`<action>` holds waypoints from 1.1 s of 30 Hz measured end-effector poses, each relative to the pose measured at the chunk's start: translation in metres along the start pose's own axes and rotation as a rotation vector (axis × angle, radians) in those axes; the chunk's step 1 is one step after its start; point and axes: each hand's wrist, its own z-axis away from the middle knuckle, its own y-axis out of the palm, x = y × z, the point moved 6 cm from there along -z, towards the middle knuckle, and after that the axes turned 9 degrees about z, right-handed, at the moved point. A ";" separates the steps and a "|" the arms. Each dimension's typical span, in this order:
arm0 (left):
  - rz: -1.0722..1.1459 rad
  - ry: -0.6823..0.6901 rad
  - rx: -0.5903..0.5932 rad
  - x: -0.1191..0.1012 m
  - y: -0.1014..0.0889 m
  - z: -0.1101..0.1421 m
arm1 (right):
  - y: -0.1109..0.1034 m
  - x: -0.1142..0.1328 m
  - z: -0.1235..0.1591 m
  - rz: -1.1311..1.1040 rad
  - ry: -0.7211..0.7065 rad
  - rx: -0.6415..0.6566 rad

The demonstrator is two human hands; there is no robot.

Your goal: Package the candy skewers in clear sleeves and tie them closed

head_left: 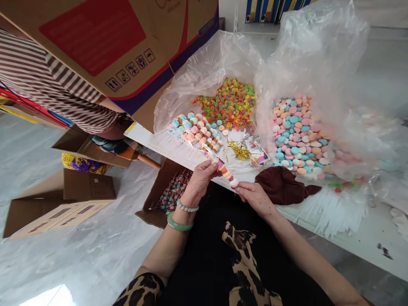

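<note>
A pastel candy skewer (227, 173), with what looks like clear wrap and a printed label, spans my two hands. My left hand (204, 175) pinches its upper part between thumb and fingers. At its lower end, my right hand (255, 194) closes its fingertips by the white candy. Just beyond lies a pile of similar marshmallow skewers (199, 129) on the white table. Gold twist ties (238, 149) and printed labels (256, 151) sit near my right hand, as does a dark brown cloth (280, 185).
Clear bags hold ring gummies (231, 102) and pastel candies (296, 136). White sticks (338, 210) lie at the right. A large carton (127, 42) stands at the left, by a person in a striped sleeve (73, 80). Below the table edge, a box (149, 199) holds wrapped sweets.
</note>
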 end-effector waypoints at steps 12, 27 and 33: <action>-0.154 -0.013 -0.033 0.016 0.005 0.003 | -0.004 0.024 0.011 1.071 -0.281 -0.491; -0.025 -0.150 0.074 0.008 -0.002 0.003 | -0.011 0.004 0.000 0.415 -0.132 -0.178; -0.126 -0.183 0.222 0.015 0.012 0.010 | 0.007 -0.009 0.000 -0.361 0.185 0.206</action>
